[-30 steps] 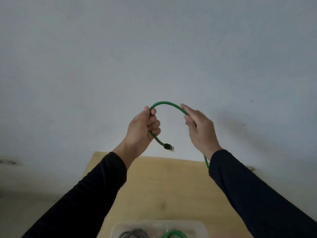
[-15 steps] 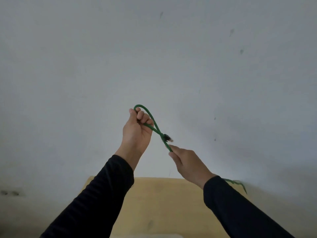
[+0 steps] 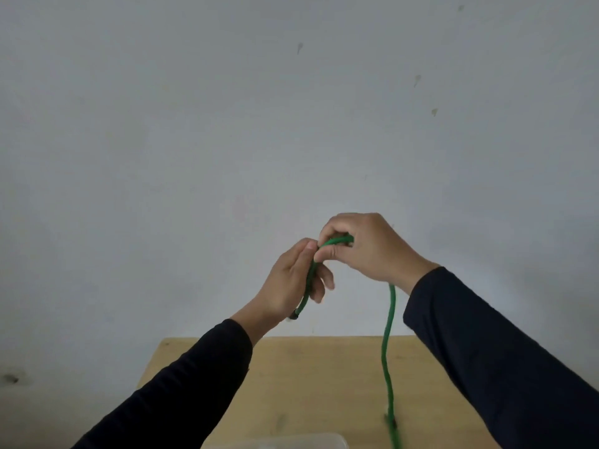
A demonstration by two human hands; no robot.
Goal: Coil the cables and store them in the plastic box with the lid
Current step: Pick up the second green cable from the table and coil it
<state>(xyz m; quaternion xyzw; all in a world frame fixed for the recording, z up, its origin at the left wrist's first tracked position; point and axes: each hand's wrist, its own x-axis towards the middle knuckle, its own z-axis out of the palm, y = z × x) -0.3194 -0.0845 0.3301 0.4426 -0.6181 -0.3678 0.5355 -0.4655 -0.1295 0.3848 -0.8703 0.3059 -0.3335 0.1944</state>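
The right hand (image 3: 366, 247) has risen beside the left hand (image 3: 291, 283), both hands gripping the green cable (image 3: 387, 345).

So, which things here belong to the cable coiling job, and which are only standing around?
Belong to the job:
- green cable, held up by both hands
- left hand and right hand, each closed on it
- clear plastic box, only its edge visible at the bottom

Just there:
- wooden table
- grey wall
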